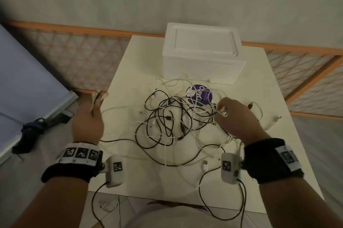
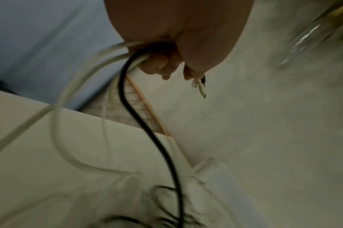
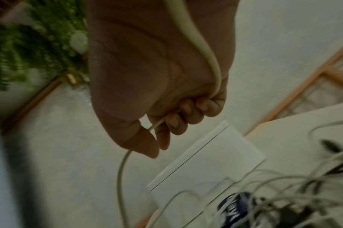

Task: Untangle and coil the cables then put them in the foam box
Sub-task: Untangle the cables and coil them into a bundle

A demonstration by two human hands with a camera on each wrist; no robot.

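— So where are the cables right now?

— Mostly heaped in a black-and-white tangle on the middle of the white table, with a few loops trailing toward its near edge. Part of the heap lies over a round purple sticker.

— And the foam box?

— It sits at the far edge of the table, just behind the tangle, lid on.

— What is the left hand doing?

— It is raised off the left edge of the table, fingers curled round a bundle of cable ends. From the left wrist view, several white strands and a black strand run out of the fist down to the heap, and connector tips poke out past the fingers.

— The right hand?

— Over the right side of the tangle, thumb and fingers pinching a white cable, which crosses the palm and passes through the curled fingers.

— Anything else around?

— An orange lattice rail behind the table and a pale blue panel to the left.
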